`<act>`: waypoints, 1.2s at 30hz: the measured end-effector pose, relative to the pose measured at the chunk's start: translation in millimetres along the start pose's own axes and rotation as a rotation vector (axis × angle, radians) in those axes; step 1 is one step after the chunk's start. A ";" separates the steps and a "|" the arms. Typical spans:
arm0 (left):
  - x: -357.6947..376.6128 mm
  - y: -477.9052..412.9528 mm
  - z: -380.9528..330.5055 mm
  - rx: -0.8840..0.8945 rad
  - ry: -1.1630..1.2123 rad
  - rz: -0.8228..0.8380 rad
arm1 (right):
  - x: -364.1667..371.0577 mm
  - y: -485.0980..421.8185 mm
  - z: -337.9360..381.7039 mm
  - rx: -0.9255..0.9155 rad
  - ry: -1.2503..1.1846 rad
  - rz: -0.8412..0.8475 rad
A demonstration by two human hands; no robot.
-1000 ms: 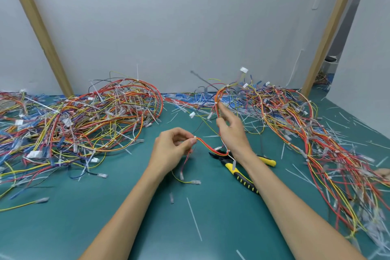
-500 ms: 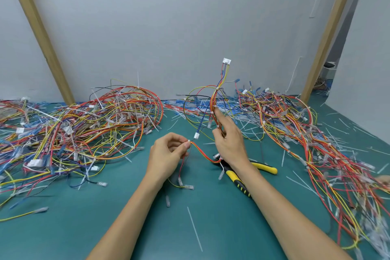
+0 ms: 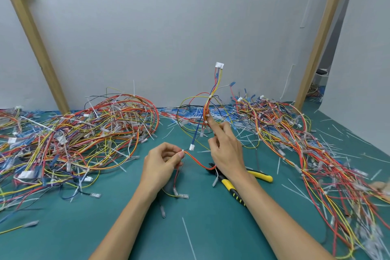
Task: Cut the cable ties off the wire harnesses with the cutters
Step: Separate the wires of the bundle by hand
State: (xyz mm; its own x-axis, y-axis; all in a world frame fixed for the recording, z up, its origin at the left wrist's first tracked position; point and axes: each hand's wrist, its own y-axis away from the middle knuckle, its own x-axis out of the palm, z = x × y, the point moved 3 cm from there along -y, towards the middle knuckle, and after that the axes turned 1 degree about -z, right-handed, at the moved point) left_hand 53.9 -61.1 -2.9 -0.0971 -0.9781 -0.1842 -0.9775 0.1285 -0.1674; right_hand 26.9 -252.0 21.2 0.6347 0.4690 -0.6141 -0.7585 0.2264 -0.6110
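**Unseen, cropped, blurred**

Cannot see where the handles of the cutters (image 3: pixel 230 186) meet: covered by the wrist of the right hand (image 3: pixel 228 152). Lose the red-orange run of the harness (image 3: pixel 207 107) under that palm. Cannot count its cable ties (image 3: pixel 210 96): too small. Find the right wire pile (image 3: pixel 337 175) smeared toward the lower right corner and cropped there, the left wire pile (image 3: pixel 63 143) cropped at the left edge. Cannot identify a pale blurred shape (image 3: pixel 379 186) at the right edge. Cannot follow the forearms (image 3: pixel 124 228) past the bottom edge.
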 end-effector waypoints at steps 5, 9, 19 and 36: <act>-0.1 0.5 -0.7 0.003 -0.014 -0.002 | -0.6 -0.2 -0.4 -0.006 0.015 -0.006; 0.6 0.8 -1.9 0.000 -0.022 0.001 | -2.7 0.3 -0.4 -0.001 0.007 -0.004; 13.8 11.4 -27.1 -0.026 0.098 0.209 | -41.0 -28.9 -12.7 -0.020 -0.032 0.004; 128.3 131.9 -62.0 -0.095 0.360 1.045 | -150.5 -202.3 -94.2 0.134 0.694 0.195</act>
State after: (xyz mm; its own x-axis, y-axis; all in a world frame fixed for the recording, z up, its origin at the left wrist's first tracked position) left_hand -99.1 -179.8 11.4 -0.9158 -0.3880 0.1035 -0.3916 0.9200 -0.0160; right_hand 98.8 -448.8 190.1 0.4004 -0.1272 -0.9075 -0.8504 0.3174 -0.4197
